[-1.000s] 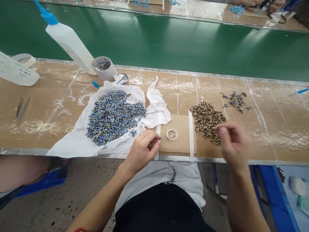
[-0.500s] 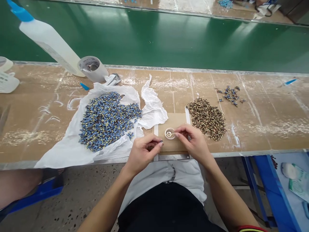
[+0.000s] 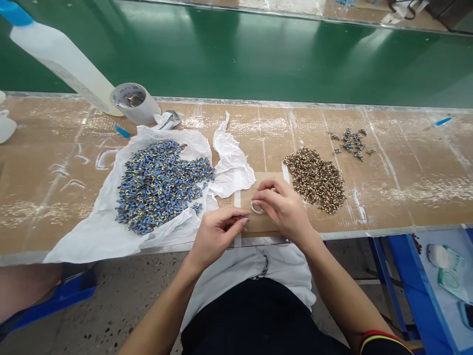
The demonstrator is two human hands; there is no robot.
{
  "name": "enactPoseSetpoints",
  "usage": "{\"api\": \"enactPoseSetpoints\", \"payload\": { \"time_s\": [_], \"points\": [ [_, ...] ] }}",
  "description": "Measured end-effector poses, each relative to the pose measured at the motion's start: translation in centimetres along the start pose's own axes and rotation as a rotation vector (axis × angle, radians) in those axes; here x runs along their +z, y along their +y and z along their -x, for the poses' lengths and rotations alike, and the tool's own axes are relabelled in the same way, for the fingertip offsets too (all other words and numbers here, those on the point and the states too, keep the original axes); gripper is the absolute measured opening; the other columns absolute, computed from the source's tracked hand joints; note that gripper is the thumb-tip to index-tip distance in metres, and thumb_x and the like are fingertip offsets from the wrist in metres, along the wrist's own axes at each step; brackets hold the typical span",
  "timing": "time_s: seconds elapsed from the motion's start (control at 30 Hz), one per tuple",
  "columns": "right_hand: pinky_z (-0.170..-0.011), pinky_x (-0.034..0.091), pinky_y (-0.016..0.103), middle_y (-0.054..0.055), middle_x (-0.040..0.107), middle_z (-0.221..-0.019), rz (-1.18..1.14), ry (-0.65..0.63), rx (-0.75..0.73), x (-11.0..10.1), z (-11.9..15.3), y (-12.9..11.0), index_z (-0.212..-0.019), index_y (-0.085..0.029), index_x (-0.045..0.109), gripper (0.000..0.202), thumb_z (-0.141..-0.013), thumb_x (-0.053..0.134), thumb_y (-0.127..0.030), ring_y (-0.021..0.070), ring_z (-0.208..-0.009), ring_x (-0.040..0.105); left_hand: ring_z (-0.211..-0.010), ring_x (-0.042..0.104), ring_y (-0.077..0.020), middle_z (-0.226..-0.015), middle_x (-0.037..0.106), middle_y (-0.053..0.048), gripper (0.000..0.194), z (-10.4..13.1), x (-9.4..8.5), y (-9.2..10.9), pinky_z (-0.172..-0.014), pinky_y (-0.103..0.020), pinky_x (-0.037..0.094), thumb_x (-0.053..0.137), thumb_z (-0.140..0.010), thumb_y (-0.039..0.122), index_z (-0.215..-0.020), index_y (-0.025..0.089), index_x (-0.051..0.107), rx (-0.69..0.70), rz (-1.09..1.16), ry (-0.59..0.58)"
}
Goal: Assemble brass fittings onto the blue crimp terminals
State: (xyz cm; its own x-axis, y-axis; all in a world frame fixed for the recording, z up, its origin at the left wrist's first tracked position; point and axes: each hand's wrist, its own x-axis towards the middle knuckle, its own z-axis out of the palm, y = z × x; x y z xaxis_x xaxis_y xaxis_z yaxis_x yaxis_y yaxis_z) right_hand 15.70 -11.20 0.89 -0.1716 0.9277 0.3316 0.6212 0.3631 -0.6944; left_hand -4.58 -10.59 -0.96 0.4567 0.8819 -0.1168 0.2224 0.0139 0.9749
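My left hand (image 3: 218, 234) is closed in a pinch at the front of the table, with a tiny dark-blue piece (image 3: 246, 216) at its fingertips. My right hand (image 3: 283, 207) hovers over a small clear round dish (image 3: 256, 209), thumb and fingers pinched; what they hold is hidden behind the fingers. A cardboard pad (image 3: 260, 228) lies under the dish. Left of my hands, a heap of small blue-and-yellow pieces (image 3: 155, 185) rests on white crumpled paper (image 3: 92, 236). To the right sits a heap of small brown-and-cream pieces (image 3: 316, 180).
A small scattered group of blue-and-brown pieces (image 3: 353, 144) lies at the back right. A white bottle with a blue cap (image 3: 62, 61) and a wide tape roll (image 3: 142, 111) stand at the back left. A green partition (image 3: 229, 59) runs behind the table.
My right hand has moved slightly left over the dish, hiding the thin pale stick it held. My left hand stays pinched in nearly the same place. The view has shifted a little.
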Motion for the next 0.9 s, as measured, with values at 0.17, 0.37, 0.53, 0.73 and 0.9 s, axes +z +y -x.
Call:
{"api": "enactPoseSetpoints", "payload": {
  "time_s": [0.17,0.37,0.53,0.73,0.9],
  "points": [
    [-0.076,0.048,0.035,0.008,0.060,-0.096,0.098,-0.020,0.007,-1.2,0.2,0.4,-0.090,-0.022,0.067,0.015,-0.096,0.054,-0.021,0.0207,-0.089,0.057,-0.076,0.067,-0.0160,-0.090,0.074,-0.006,0.019,-0.2,-0.1,0.0,-0.064,-0.023,0.052,0.064,-0.089,0.026,-0.100,0.016,0.075,0.040,-0.106,-0.020],
    [-0.081,0.050,0.033,0.006,0.064,-0.095,-0.142,0.014,0.097,-1.3,1.1,1.0,-0.087,-0.021,0.067,0.012,-0.094,0.058,-0.021,0.0189,-0.090,0.063,-0.064,0.058,-0.0106,-0.085,0.073,-0.004,0.018,-0.3,-0.1,0.2,-0.056,-0.020,0.044,0.064,-0.090,0.026,-0.099,0.017,0.076,0.024,-0.132,-0.065],
    [-0.074,0.053,0.031,0.004,0.070,-0.086,-0.396,0.251,0.315,0.0,2.2,1.0,-0.090,-0.021,0.067,0.010,-0.094,0.060,-0.027,0.0174,-0.082,0.067,-0.062,0.057,-0.0091,-0.081,0.073,-0.001,0.015,-0.3,0.2,0.4,-0.057,-0.018,0.043,0.063,-0.091,0.023,-0.097,0.017,0.075,0.038,-0.214,-0.070],
    [-0.075,0.054,0.031,0.004,0.073,-0.085,-0.375,0.264,0.329,0.1,3.3,-0.3,-0.090,-0.021,0.070,0.009,-0.093,0.063,-0.025,0.0175,-0.080,0.069,-0.063,0.058,-0.0090,-0.084,0.074,-0.001,0.014,-0.4,0.3,0.8,-0.058,-0.018,0.043,0.062,-0.091,0.021,-0.095,0.017,0.075,0.063,-0.237,-0.102],
    [-0.075,0.054,0.028,0.001,0.074,-0.086,-0.318,0.218,0.252,0.1,3.3,-1.1,-0.090,-0.023,0.070,0.009,-0.093,0.062,-0.020,0.0152,-0.080,0.069,-0.059,0.055,-0.0078,-0.080,0.073,0.000,0.016,-0.5,0.2,0.7,-0.057,-0.018,0.041,0.061,-0.092,0.023,-0.096,0.017,0.075,0.044,-0.230,-0.124]
  ]
}}
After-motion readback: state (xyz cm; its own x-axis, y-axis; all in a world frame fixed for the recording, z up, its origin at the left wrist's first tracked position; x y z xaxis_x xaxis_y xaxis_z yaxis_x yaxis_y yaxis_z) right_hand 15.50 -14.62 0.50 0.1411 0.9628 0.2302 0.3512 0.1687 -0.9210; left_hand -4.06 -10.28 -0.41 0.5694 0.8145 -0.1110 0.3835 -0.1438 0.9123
